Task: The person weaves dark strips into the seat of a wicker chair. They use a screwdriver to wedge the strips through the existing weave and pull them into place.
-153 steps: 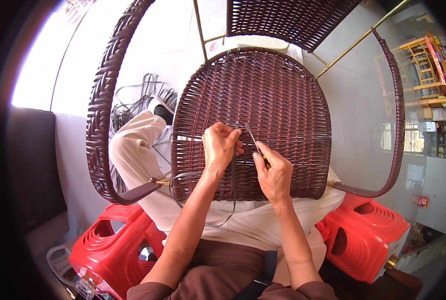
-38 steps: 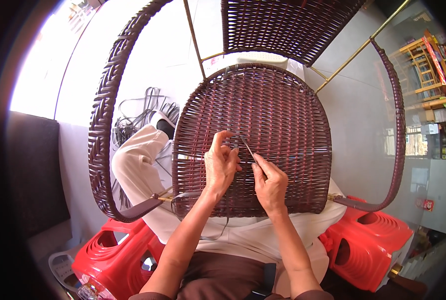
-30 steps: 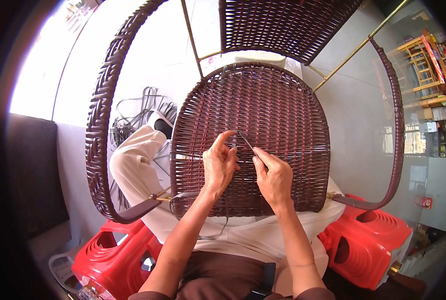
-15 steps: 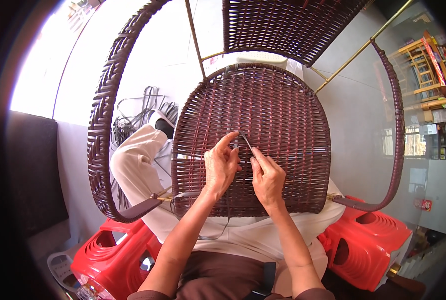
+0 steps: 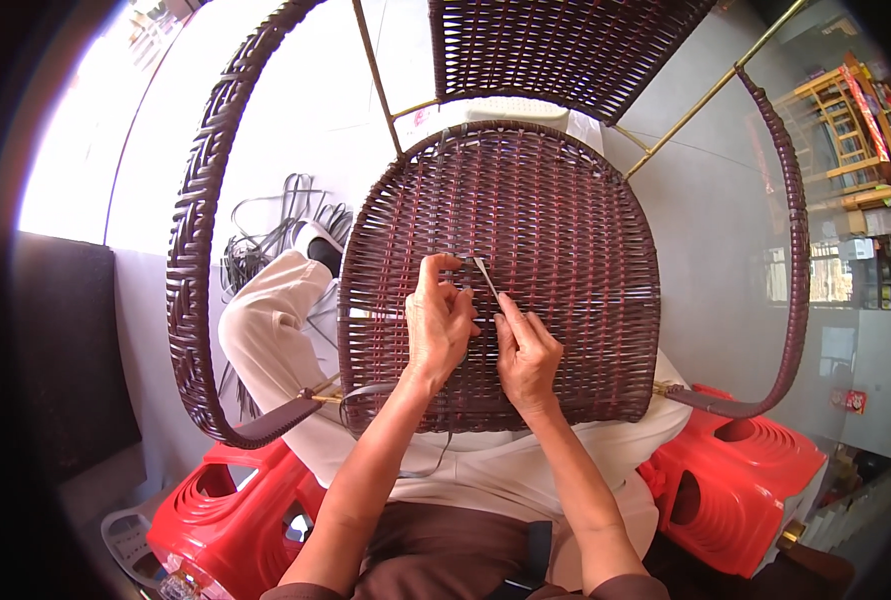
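Note:
A dark brown woven chair seat [image 5: 556, 210] lies across my lap, its weave crossed by reddish strands. In my right hand [image 5: 529, 358] is a slim metal tool with a flattened tip [image 5: 487, 277], like a flat screwdriver; its handle is hidden in my closed fingers. The tip meets the weave just right of my left index finger. My left hand [image 5: 440, 322] rests on the seat, index finger bent against the weave and the other fingers curled; what they pinch, if anything, is hidden. A thin grey strip [image 5: 450, 448] trails off the seat's near edge.
Woven armrests [image 5: 194, 240] curve round both sides, and the woven backrest [image 5: 556, 50] rises at the far end on brass-coloured rods [image 5: 688, 115]. Red plastic stools [image 5: 736, 480] stand at either side. Loose grey strips [image 5: 276, 225] lie heaped by my shoe at the left.
The chair has shifted slightly left and away from me. My left index finger has bent and moved left, off the tool's tip; the tool has turned so its flat face shows brighter.

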### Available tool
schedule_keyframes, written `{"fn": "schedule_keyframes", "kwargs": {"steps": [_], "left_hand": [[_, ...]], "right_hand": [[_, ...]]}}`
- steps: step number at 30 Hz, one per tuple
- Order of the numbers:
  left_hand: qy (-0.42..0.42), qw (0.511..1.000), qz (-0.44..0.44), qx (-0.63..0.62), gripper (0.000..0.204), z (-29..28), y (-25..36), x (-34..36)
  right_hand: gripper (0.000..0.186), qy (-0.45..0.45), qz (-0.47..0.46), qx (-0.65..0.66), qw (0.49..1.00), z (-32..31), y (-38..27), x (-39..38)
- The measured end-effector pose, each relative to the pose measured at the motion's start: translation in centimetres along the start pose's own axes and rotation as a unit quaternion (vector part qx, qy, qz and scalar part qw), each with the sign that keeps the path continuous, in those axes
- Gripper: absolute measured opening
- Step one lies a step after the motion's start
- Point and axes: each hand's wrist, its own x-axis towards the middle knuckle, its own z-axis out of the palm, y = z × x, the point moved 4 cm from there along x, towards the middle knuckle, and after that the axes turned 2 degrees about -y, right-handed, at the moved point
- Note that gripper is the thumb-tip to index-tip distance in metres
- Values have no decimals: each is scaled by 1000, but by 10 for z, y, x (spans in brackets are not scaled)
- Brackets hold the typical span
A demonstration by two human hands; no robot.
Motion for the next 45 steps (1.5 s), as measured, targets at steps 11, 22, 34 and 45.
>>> {"fn": "schedule_keyframes", "kwargs": {"steps": [11,22,34,45], "left_hand": [[1,1000,-4,-12,27,1,1,2],[31,998,-52,19,23,0,6,5],[-10,999,-43,1,36,1,4,1],[-6,999,-51,-9,37,3,-4,3]], "right_hand": [[33,5,-7,-2,1000,1,0,-1],[29,-12,9,-9,1000,-2,-4,3],[19,-99,58,-3,993,-20,-9,33],[18,-153,77,-32,985,-15,-12,44]]}}
